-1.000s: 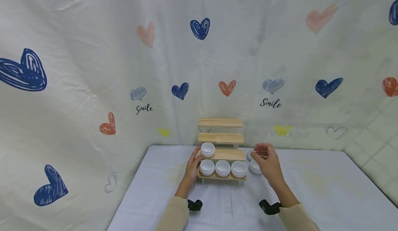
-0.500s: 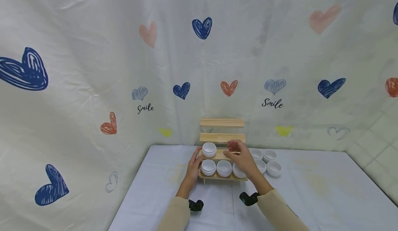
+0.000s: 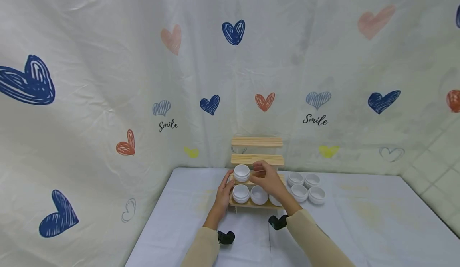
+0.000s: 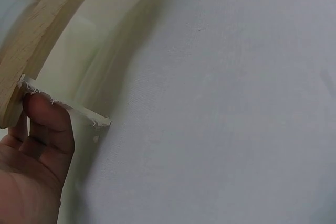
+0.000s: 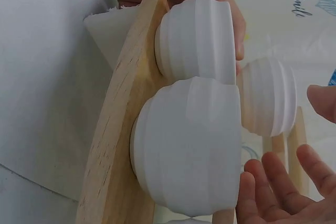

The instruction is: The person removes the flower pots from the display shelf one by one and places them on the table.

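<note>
A tiered wooden display rack (image 3: 256,141) stands at the table's back. My left hand (image 3: 222,195) holds its left side; in the left wrist view the thumb of that hand (image 4: 44,161) presses by a thin white leg under the plank. White ribbed cups sit on the lowest tier, among them a left cup (image 3: 240,194) and a middle cup (image 3: 259,195); my right arm partly covers the right one. One cup (image 3: 241,173) rests at the left of the second tier. My right hand (image 3: 268,180) hovers just right of it, fingers spread and nothing between them in the right wrist view.
Several more white cups stand grouped on the table right of the rack, including a front cup (image 3: 317,195) and a back cup (image 3: 312,180). A white curtain (image 3: 230,71) printed with hearts hangs directly behind. A pale cloth (image 3: 359,227) covers the table.
My right hand has moved left from the loose cups on the table to the rack's second tier, beside the cup there. The left hand keeps its place on the rack.
</note>
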`<state>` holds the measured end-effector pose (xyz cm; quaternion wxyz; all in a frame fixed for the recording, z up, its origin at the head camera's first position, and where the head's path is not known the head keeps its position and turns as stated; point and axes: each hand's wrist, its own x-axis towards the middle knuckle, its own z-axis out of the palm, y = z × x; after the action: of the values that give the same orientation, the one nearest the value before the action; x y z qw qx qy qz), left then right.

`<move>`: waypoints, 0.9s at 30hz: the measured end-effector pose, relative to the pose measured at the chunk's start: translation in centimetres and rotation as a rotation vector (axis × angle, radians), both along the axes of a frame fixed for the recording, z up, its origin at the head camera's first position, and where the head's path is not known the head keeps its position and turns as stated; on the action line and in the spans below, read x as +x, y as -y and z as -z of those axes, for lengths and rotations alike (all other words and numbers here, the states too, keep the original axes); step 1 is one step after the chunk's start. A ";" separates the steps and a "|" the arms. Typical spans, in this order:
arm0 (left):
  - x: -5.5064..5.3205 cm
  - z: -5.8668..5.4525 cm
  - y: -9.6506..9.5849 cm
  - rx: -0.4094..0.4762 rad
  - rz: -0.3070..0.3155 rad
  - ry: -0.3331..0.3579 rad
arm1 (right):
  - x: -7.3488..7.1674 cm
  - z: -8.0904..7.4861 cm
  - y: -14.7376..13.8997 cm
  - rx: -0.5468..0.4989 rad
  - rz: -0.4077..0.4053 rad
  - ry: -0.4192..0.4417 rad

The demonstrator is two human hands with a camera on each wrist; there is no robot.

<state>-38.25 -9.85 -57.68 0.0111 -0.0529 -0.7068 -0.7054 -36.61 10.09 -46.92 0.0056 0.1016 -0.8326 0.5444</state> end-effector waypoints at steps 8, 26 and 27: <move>-0.1 0.1 0.0 0.011 0.004 -0.001 | -0.5 0.0 0.6 0.022 -0.029 0.013; 0.1 0.0 -0.1 0.011 0.013 0.008 | -0.6 -0.5 1.8 0.030 -0.016 0.058; 0.1 0.1 -0.1 0.013 0.016 0.007 | -0.6 -0.5 1.9 0.036 -0.009 0.060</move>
<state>-38.18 -9.73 -57.74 0.0030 -0.0559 -0.7018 -0.7101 -37.19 8.23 -46.41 -0.0236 0.0890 -0.8415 0.5323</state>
